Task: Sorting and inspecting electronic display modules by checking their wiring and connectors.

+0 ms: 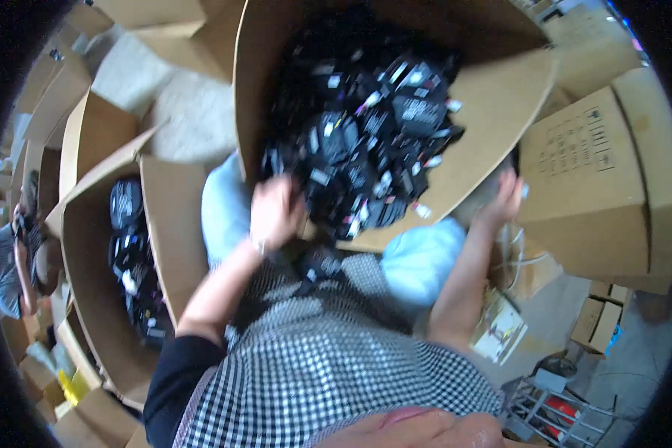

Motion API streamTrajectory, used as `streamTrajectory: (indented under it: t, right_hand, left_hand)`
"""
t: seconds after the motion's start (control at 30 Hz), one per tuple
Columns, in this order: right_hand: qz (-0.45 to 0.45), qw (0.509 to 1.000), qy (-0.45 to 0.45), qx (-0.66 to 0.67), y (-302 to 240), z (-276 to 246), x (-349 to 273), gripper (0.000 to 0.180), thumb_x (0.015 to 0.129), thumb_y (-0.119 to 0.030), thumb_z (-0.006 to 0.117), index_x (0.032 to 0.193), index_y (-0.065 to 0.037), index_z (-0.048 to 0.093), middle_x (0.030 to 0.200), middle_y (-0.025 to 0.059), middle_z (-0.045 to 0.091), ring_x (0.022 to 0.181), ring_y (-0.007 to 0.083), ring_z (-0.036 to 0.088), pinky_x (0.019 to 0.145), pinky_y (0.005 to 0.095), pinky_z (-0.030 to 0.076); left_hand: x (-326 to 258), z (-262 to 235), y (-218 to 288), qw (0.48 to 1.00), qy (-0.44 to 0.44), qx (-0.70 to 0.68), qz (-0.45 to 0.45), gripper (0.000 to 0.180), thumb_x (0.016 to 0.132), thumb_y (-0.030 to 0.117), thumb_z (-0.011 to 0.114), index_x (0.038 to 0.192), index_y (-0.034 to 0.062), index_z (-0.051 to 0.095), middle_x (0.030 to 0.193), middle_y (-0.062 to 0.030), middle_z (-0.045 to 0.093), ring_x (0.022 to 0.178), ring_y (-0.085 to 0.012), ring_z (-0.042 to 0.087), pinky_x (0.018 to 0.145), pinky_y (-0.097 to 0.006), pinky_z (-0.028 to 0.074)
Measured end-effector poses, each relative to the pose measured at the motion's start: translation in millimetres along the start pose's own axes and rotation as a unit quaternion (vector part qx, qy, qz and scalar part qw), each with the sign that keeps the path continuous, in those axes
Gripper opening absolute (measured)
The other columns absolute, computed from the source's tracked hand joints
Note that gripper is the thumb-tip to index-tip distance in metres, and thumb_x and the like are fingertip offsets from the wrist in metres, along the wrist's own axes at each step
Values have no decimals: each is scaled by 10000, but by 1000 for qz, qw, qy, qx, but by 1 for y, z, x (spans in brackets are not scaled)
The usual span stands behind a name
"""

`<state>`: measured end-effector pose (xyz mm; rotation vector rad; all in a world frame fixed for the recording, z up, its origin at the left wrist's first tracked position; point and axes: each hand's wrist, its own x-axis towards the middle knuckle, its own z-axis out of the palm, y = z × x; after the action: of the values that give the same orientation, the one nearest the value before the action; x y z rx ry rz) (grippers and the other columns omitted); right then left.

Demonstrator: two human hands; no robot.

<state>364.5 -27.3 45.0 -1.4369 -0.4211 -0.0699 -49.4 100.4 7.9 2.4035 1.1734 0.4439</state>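
A large cardboard box lies tipped toward me, full of small black packets with white and coloured tags. My left hand is at the near edge of the pile, fingers curled among the packets; the blur hides whether it holds one. My right hand presses with spread fingers against the outside of the box's lower flap, on the right. A few black packets rest on my lap, between my light blue knees and the black-and-white checked cloth.
A second open cardboard box on my left holds more black packets. Closed cartons stand on the right, smaller ones and a metal rack below them. Another person sits at the far left edge.
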Motion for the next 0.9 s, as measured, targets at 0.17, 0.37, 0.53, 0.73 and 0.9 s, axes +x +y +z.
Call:
streamTrajectory:
  t: [0.17, 0.37, 0.53, 0.73, 0.9]
  right_hand:
    - [-40, 967, 248, -41, -12, -101, -10, 374, 992, -183, 453, 1260, 71, 512, 1119, 158, 634, 876, 215, 638, 739, 302, 518]
    - [-179, 886, 281, -322, -65, -163, -17, 283, 942, -88, 446, 1123, -3, 646, 995, 93, 680, 787, 192, 594, 718, 314, 486]
    - [-212, 891, -3, -401, -79, -118, -68, 219, 883, 9, 473, 975, 8, 672, 917, 157, 661, 855, 287, 640, 777, 378, 499]
    - [-63, 867, -457, -186, -59, -7, -154, 405, 892, -116, 636, 1277, -10, 570, 1218, 151, 622, 1093, 265, 610, 920, 339, 474]
    - [231, 697, -678, -37, -57, 7, -194, 410, 952, -252, 606, 1253, 25, 572, 1161, 78, 650, 999, 132, 600, 868, 262, 467]
  left_hand:
    - [-45, 73, -1, 895, -432, 71, -86, 913, 750, 687, 625, 1239, -60, 434, 1117, -246, 642, 1060, -365, 624, 899, -430, 491]
    - [-44, 78, -6, 912, -385, -127, -57, 605, 768, 401, 744, 1214, 56, 523, 1077, -224, 647, 1013, -383, 620, 861, -437, 485]
    - [-22, 2, 16, 963, -178, -162, 124, 355, 800, 245, 701, 1107, 96, 603, 979, -157, 623, 937, -362, 608, 805, -425, 496]
    - [35, -76, 17, 898, -183, -342, 208, 242, 900, 196, 637, 1094, 53, 619, 1027, -87, 620, 969, -260, 590, 886, -355, 460]
    - [39, -89, -3, 821, -264, -505, 35, 206, 927, 185, 633, 1083, 54, 604, 987, 3, 616, 970, -105, 551, 891, -280, 450]
